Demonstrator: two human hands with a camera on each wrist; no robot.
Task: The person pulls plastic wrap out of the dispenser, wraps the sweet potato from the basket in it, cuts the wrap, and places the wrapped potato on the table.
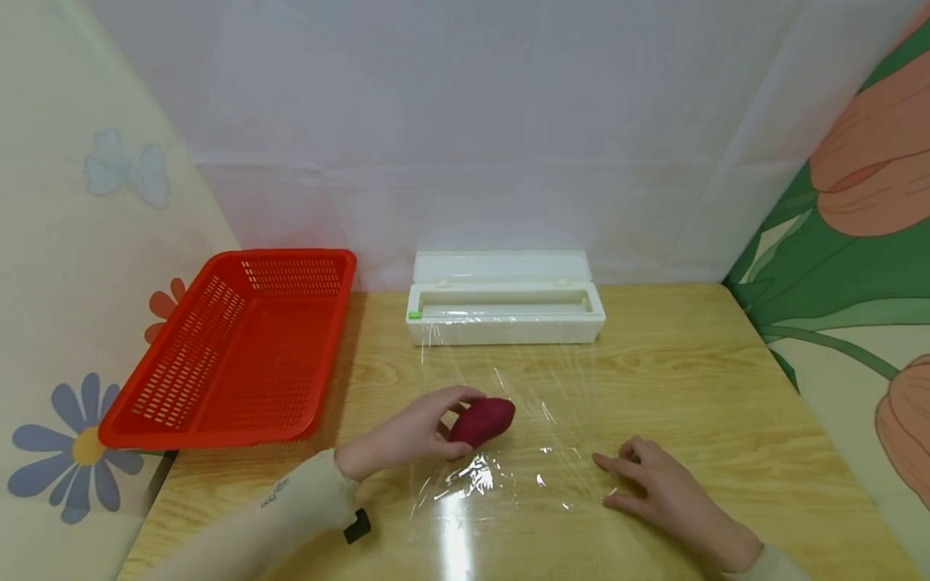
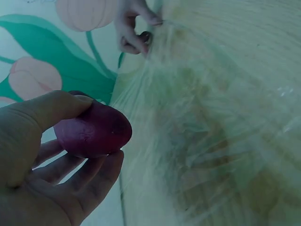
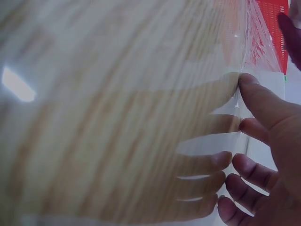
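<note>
My left hand [image 1: 417,428] grips a small purple-red sweet potato [image 1: 483,421] between thumb and fingers, over a sheet of cling film [image 1: 541,452]. In the left wrist view the sweet potato [image 2: 94,132] sits between the thumb and the fingertips. The clear film stretches toward me over the table from a white cling film dispenser [image 1: 504,331], whose lid stands up at the back. My right hand [image 1: 672,500] is at the film's right edge, thumb and forefinger spread apart. In the right wrist view its fingertips [image 3: 242,162] touch down along that edge.
A red plastic basket [image 1: 323,379] with slotted sides stands at the left of the wooden table [image 1: 676,363]. A green slider [image 1: 415,315] sits on the dispenser's left end. A white cloth [image 1: 465,121] hangs behind, and flower-patterned panels [image 1: 857,307] flank the table.
</note>
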